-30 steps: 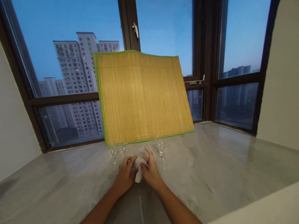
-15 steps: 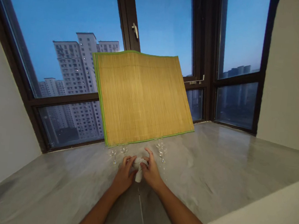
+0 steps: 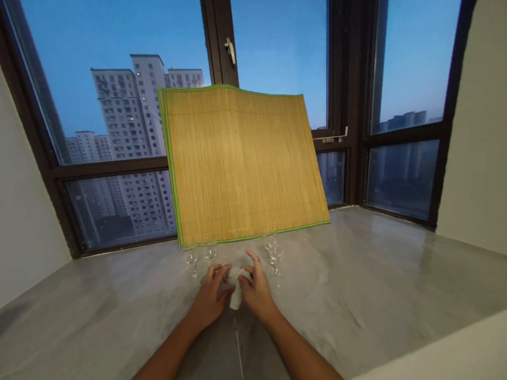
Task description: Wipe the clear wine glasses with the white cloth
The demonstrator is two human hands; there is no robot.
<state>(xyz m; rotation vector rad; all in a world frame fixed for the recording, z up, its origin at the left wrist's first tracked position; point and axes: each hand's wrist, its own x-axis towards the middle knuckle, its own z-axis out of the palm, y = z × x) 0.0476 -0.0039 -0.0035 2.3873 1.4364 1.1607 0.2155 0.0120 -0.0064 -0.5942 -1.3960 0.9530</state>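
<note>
Between my two hands is a crumpled white cloth or tissue (image 3: pixel 236 300), with one end hanging down toward me. My left hand (image 3: pixel 211 300) has curled fingers closed on its left side. My right hand (image 3: pixel 258 290) pinches it from the right with the thumb across it, while the index finger points up and away. Whether something lies inside the white bundle is hidden. Small clear stemmed glasses (image 3: pixel 193 262) stand just beyond my left hand. More clear glasses (image 3: pixel 274 255) are past my right hand.
Behind the glasses a folded bamboo mat (image 3: pixel 247 165) with green edging leans against the dark window frame (image 3: pixel 369 75). The grey stone sill (image 3: pixel 384 276) spreads to both sides, with a thin seam line running toward me. Pale walls (image 3: pixel 499 131) close in left and right.
</note>
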